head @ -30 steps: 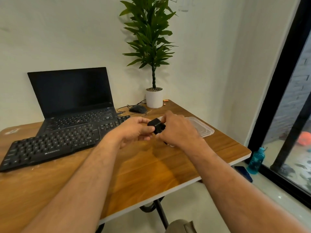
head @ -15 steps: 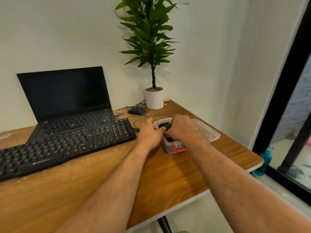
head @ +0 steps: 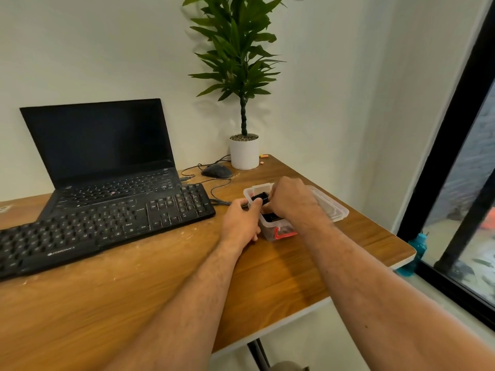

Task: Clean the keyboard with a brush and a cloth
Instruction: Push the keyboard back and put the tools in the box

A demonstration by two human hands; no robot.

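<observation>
From the head camera, the right hand (head: 290,200) is pinching a small black object (head: 260,197) over the clear plastic box (head: 267,231), the left hand (head: 241,223) is gripping its near wall, while the keyboard (head: 107,223) is lying leftward on the desk (head: 160,290).

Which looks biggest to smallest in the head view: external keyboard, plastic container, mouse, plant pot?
1. external keyboard, by far the largest, though it is also nearer the camera.
2. plastic container, partly covered by both hands.
3. plant pot.
4. mouse, close to the pot in apparent size, so this order is unsure.
</observation>
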